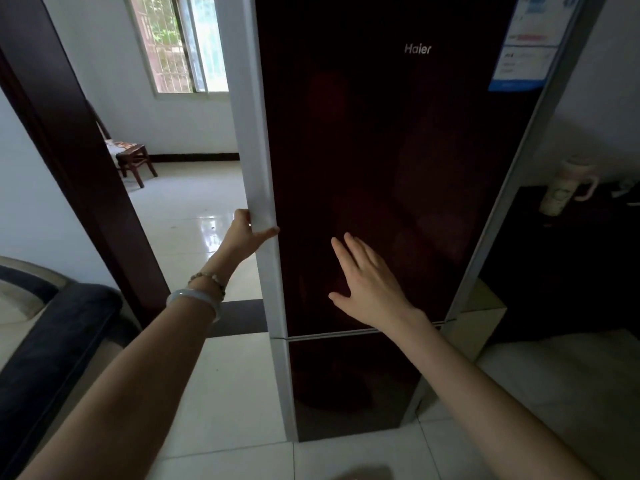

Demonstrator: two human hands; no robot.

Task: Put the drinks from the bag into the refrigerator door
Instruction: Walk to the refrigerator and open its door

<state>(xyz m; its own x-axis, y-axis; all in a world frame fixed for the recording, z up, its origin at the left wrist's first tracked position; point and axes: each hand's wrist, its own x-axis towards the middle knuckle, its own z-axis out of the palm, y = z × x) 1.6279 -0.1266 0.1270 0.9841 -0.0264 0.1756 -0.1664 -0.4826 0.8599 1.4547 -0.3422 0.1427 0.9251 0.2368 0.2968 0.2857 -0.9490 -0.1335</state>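
A tall refrigerator with a dark red glass upper door and a silver side edge fills the middle of the view. My left hand grips that silver left edge at about waist height, thumb on the front. My right hand lies flat against the dark door front, fingers spread, holding nothing. The door looks closed against the body. A lower door sits beneath a thin seam. No bag and no drinks are in view.
A dark wooden door frame stands left, with a room, a wooden chair and a window beyond. A dark sofa arm is at lower left. A pale mug rests on a dark cabinet at right. White tile floor lies below.
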